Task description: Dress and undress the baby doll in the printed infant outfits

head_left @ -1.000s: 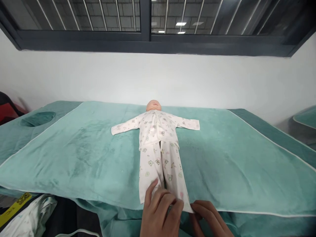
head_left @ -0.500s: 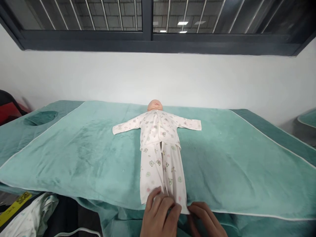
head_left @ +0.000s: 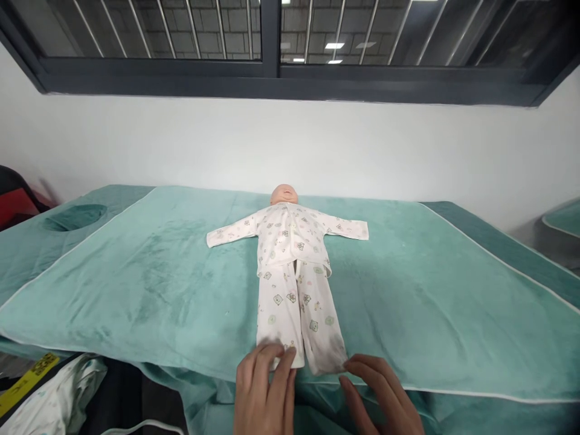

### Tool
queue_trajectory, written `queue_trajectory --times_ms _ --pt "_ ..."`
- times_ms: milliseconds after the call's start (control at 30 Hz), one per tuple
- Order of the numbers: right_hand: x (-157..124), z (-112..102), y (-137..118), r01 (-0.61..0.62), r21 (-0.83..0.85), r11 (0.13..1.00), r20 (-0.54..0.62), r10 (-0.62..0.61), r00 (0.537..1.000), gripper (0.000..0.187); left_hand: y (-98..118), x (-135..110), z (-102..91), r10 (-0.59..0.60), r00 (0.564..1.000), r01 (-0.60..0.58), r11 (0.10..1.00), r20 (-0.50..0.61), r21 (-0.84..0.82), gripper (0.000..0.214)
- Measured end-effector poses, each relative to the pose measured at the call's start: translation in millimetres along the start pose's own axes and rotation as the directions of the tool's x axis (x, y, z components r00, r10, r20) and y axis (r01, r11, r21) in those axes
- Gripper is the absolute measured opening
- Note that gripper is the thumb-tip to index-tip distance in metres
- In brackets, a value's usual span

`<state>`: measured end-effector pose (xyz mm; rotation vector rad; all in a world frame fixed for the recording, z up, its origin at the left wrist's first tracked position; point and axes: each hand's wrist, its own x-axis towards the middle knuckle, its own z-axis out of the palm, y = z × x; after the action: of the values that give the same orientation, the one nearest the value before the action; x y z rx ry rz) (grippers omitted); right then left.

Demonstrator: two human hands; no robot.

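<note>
A baby doll [head_left: 284,194] lies on its back, its arms stretched out sideways in a white printed long-sleeved top [head_left: 292,235]. Matching white baby pants [head_left: 281,302] lie below the top, with both legs pointing toward me. My left hand [head_left: 265,389] bends over the cuff of the left pant leg, its fingers close together on the fabric edge. By the outer corner of the other cuff is my right hand [head_left: 380,393]. Its thumb and index finger are apart, the fingertip touching or nearly touching the hem.
A green plush cover [head_left: 181,290] with white piping spreads over the padded bed, which has a face hole [head_left: 75,216] at the left. Crumpled printed white cloth [head_left: 58,396] and a yellow strip [head_left: 29,377] are at lower left. Behind stand a white wall and a barred window.
My left hand has moved left onto the left cuff. The right pant leg's end has shifted slightly up and outward, and my right hand's fingers have parted at its corner.
</note>
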<state>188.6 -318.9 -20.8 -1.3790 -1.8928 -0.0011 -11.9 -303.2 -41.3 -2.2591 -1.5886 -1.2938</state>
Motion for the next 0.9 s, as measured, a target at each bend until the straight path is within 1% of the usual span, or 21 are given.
queue_trajectory --times_ms 67,133,200,267,367,467,533,767,833,900 --pt "11 8 -9 0.083 -0.019 0.996 0.006 -0.083 0.997 0.02 -2 -1 -0.5 0.018 1.0 -0.018 1.0 0.008 -0.024 0.03" --pt "21 18 -17 0.19 -0.064 0.98 0.043 -0.188 0.981 0.027 -4 -1 -1.0 0.035 0.999 -0.034 0.999 0.015 -0.039 0.029" --pt "28 28 -25 0.252 -0.107 0.962 0.085 -0.243 0.966 0.027 -5 0 -1.6 0.044 0.999 -0.044 0.998 0.009 -0.042 0.027" --pt "32 36 -31 0.249 -0.117 0.961 0.099 -0.238 0.966 0.022 -6 -1 -2.0 0.038 0.999 -0.038 0.998 -0.003 -0.047 0.027" --pt "35 44 -39 0.184 -0.081 0.98 0.047 -0.18 0.983 0.019 -8 -5 -0.9 0.004 1.0 -0.005 0.998 -0.005 -0.062 0.027" --pt "35 46 -43 0.158 -0.033 0.987 -0.001 -0.158 0.987 0.016 -10 -10 2.1 -0.04 0.999 0.04 0.996 0.006 -0.084 0.029" --pt "34 45 -44 0.157 -0.012 0.987 -0.003 -0.158 0.988 0.015 -11 -13 4.1 -0.067 0.998 0.068 0.991 0.016 -0.112 0.03" --pt "22 43 -44 0.185 0.059 0.981 0.065 -0.189 0.98 0.015 -10 -14 5.6 -0.155 0.988 0.153 0.959 0.008 -0.239 0.033" --pt "19 46 -42 0.181 0.04 0.983 0.098 -0.184 0.978 0.015 -11 -14 6.0 -0.182 0.983 0.177 0.948 0.004 -0.265 0.033" --pt "17 48 -40 0.187 0.007 0.982 0.131 -0.186 0.974 0.016 -12 -16 7.3 -0.184 0.983 0.175 0.944 -0.004 -0.281 0.034"
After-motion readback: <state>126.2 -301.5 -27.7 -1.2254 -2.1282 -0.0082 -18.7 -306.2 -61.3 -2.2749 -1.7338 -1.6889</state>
